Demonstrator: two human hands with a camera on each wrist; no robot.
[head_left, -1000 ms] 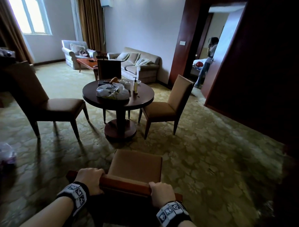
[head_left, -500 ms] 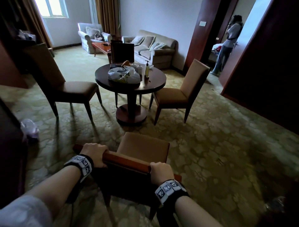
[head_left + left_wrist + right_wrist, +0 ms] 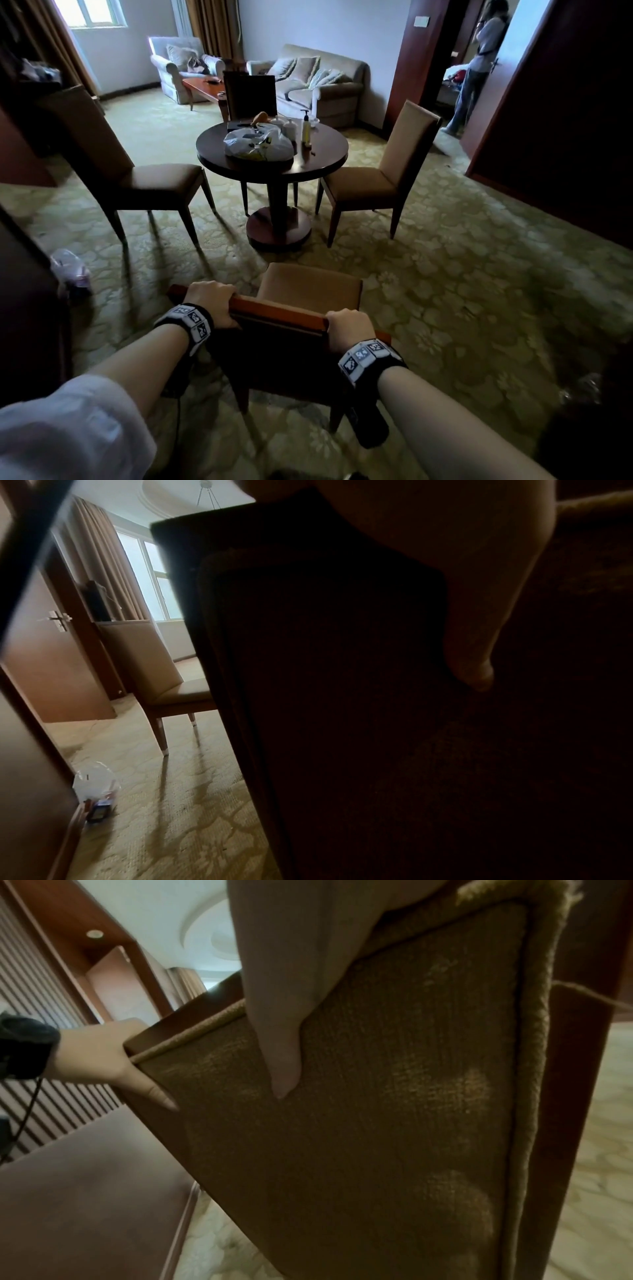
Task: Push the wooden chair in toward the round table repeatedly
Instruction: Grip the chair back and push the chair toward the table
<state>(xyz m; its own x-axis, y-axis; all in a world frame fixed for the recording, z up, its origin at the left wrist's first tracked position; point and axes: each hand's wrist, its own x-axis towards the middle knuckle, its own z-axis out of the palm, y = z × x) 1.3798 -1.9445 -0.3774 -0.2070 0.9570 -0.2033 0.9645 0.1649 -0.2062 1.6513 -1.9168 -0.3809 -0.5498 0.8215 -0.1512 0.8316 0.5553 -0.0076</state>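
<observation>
Left hand [image 3: 213, 303] and right hand [image 3: 349, 328], fingers curled over top rail of wooden chair [image 3: 310, 291], both gripping, equally near. Rail runs left-right; round table [image 3: 322, 163] straight ahead, well apart. Open carpet between; 2 side chairs flank the gap.

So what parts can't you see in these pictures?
- Head view: fingertips of the left hand and right hand, curled over the wooden chair back.
- Head view: plastic bag contents on the round table, too small.
- Left wrist view: chair back, too dark.
</observation>
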